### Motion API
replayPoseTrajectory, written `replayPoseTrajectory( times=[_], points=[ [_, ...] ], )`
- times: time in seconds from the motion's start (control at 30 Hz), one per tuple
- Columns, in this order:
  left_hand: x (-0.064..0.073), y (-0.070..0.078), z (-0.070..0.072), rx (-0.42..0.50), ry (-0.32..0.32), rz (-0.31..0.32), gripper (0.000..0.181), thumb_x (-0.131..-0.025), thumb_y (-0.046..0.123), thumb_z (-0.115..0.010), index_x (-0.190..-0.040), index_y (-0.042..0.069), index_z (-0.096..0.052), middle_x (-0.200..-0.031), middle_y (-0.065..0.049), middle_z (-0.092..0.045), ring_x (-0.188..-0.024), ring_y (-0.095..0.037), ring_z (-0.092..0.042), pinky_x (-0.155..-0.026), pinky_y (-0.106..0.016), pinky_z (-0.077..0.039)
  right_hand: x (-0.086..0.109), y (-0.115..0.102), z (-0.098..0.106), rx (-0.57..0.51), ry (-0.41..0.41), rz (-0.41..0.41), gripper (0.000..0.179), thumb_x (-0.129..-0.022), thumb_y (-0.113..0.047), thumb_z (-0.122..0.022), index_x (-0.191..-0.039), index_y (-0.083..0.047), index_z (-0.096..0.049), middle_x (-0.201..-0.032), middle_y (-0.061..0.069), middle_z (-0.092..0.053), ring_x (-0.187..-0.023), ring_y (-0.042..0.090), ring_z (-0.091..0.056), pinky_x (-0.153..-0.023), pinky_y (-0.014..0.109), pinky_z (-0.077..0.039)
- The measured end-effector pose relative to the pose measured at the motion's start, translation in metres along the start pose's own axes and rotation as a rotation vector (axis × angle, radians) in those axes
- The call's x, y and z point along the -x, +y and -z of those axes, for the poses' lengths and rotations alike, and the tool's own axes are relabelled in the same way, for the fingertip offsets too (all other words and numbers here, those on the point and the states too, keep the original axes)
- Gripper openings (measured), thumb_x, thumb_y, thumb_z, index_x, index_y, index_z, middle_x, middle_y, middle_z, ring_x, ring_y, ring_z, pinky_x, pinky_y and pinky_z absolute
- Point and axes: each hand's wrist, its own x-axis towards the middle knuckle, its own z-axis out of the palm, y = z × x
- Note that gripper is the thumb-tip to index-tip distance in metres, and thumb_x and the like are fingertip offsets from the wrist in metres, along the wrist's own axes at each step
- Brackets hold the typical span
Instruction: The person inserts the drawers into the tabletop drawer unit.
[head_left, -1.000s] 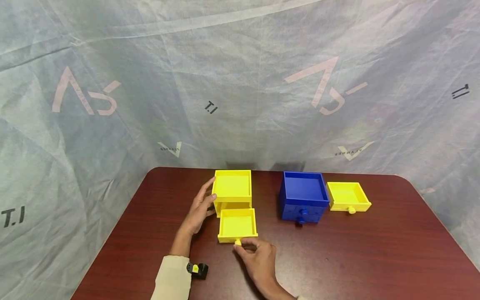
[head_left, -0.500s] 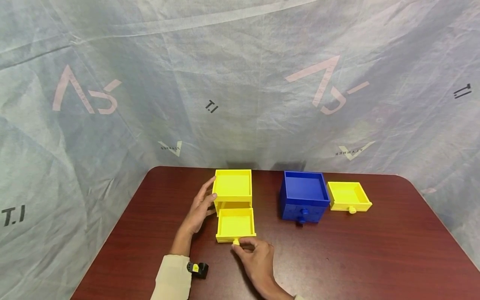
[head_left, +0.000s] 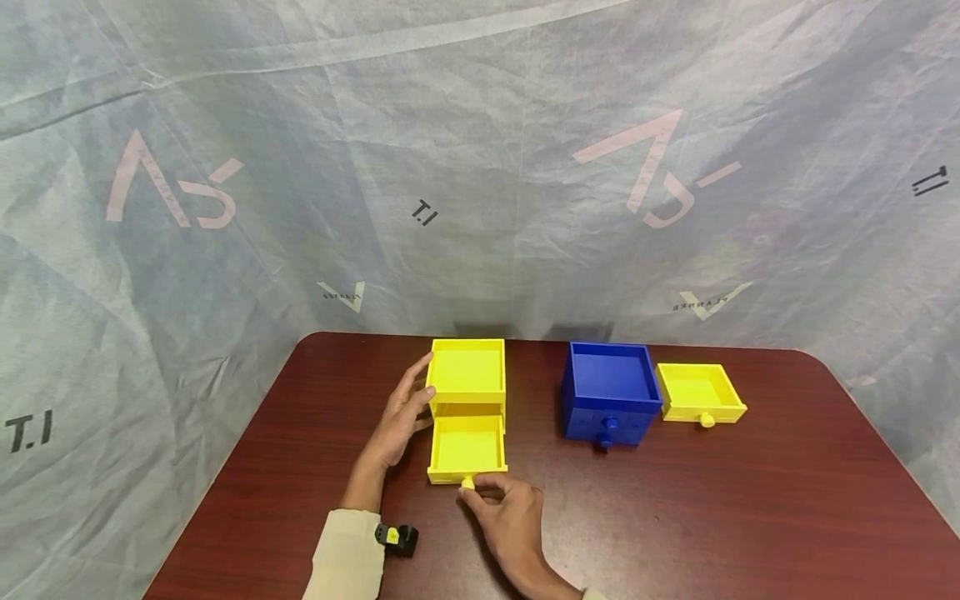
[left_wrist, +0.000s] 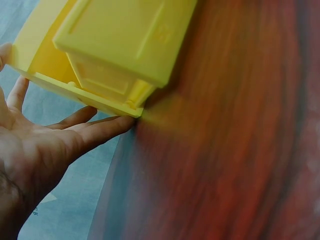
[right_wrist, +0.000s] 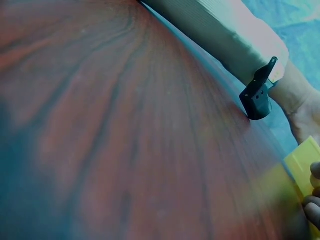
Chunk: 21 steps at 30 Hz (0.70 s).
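A small yellow cabinet point(head_left: 468, 371) with a shallow tray top stands at the back of the table. My left hand point(head_left: 393, 425) rests along its left side, fingers spread and fairly straight, thumb near the top front corner. In front of the cabinet's opening is a yellow drawer point(head_left: 467, 446), its back end at the lower part of the opening. My right hand point(head_left: 510, 521) pinches the drawer's round front knob point(head_left: 468, 482) between thumb and forefinger. In the left wrist view the drawer point(left_wrist: 125, 35) overlaps the cabinet's opening, and the fingertips touch the cabinet's edge.
To the right stands a blue cabinet point(head_left: 611, 392) with two knobbed drawers in it. Beside it lies another yellow drawer point(head_left: 693, 387), knob forward. A grey printed cloth point(head_left: 480, 167) hangs behind the dark red wooden table point(head_left: 712, 517). A black wrist camera point(head_left: 401, 540) sits on my left wrist.
The right hand has shifted the yellow drawer slightly left, so it lines up more nearly with the cabinet's front. My left hand keeps its place against the cabinet.
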Motion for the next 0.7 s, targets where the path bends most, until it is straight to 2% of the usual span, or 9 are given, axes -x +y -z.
replayPoseTrajectory(
  times=[0.37,0.7],
  points=[
    [-0.0005,-0.0004,0.0001,-0.005,-0.008,0.0,0.055,-0.105,0.026,-0.049,-0.156,0.032,-0.03,-0.143,-0.021,-0.039,-0.123,-0.045,-0.052,-0.097,-0.068,-0.039,-0.002,-0.001,-0.0024,0.026,0.019,0.007,0.014,-0.072,-0.014,-0.089,-0.083,-0.011,-0.079,-0.076,0.001,-0.075,-0.066,0.008,-0.071,-0.059,0.015,-0.051],
    [-0.0001,0.0006,0.0003,-0.003,-0.003,0.004,0.055,-0.104,0.028,-0.05,-0.155,0.036,-0.031,-0.145,-0.019,-0.038,-0.122,-0.044,-0.053,-0.097,-0.068,-0.039,-0.0025,-0.0028,-0.0034,0.042,0.031,0.047,0.014,-0.073,-0.013,-0.088,-0.083,-0.01,-0.079,-0.076,0.0,-0.074,-0.066,0.009,-0.07,-0.059,0.016,-0.052]
  ],
)
